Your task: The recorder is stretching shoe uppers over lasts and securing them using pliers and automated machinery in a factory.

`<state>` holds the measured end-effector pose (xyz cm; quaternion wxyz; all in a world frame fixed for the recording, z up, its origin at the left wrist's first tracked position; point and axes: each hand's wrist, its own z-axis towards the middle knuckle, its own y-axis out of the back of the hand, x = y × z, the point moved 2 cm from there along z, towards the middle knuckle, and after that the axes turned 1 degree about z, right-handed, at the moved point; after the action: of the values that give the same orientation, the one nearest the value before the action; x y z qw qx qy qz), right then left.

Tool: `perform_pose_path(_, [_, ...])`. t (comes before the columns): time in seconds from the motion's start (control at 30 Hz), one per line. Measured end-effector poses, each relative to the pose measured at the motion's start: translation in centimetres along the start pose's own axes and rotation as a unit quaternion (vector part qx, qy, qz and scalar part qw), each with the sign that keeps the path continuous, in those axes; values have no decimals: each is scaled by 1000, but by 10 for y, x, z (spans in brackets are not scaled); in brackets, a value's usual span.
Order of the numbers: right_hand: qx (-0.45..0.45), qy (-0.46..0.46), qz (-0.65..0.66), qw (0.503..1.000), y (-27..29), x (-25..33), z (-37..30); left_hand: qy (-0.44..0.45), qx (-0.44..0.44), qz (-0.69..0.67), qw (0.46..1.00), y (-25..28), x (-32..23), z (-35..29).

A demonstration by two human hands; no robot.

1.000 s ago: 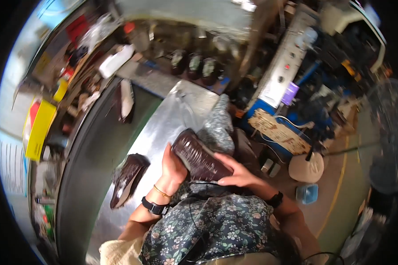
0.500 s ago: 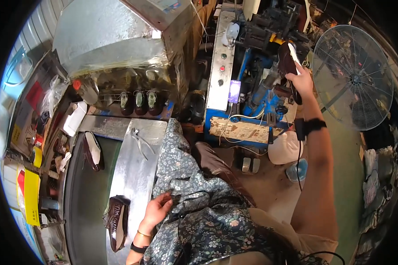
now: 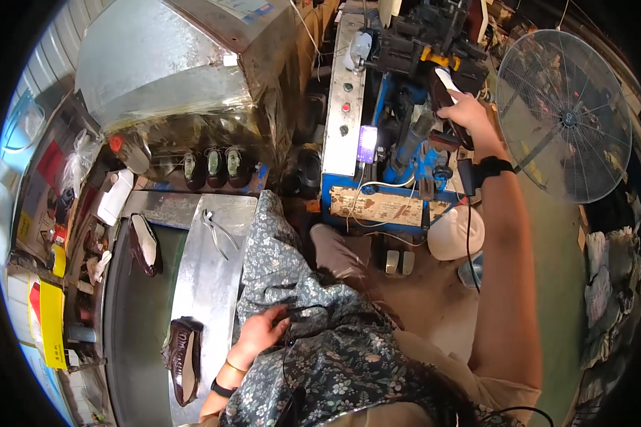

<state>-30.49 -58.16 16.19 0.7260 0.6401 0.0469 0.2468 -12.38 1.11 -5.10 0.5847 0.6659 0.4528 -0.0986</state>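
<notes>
My right hand (image 3: 470,114) reaches to the machine at the upper right and grips a dark brown shoe (image 3: 441,96) with a white underside, held against the black and blue shoe machine (image 3: 424,57). My left hand (image 3: 261,331) rests over the flowered apron (image 3: 327,356) on my lap, its fingers loosely bent and apart, with nothing visible in them. Beside it, a brown laced shoe (image 3: 185,359) lies on the metal sheet (image 3: 217,285). A pair of pincers (image 3: 219,233) sits farther up that sheet. Another brown shoe (image 3: 144,244) with a pale underside rests on the green belt (image 3: 160,306).
Three shoes (image 3: 214,169) stand under the metal hood (image 3: 164,57). A large fan (image 3: 566,117) is at the right. A control panel (image 3: 345,107), foot pedals (image 3: 399,262) and a white bucket (image 3: 457,233) are around the machine. Stacked material (image 3: 609,299) lines the right edge.
The whole view has shifted slightly. My right hand still grips the shoe at the machine, now a little farther in. My left hand has moved slightly on the apron.
</notes>
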Motion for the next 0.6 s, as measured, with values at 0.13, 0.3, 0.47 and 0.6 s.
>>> perform_pose_path(0.13, [-24,-29,-70,997,-41,10,-39,-84,2,25,996,0,-10,4])
perform_pose_path(0.3, [-113,34,-64,991,-46,8,-51,-66,-17,-17,998,14,-8,-10])
perform_pose_path(0.47, [-102,58,-81,990,-47,7,-43,-49,-157,27,986,66,72,4])
perform_pose_path(0.6, [-144,139,-116,973,-65,-10,-2,145,-356,108,917,129,177,25])
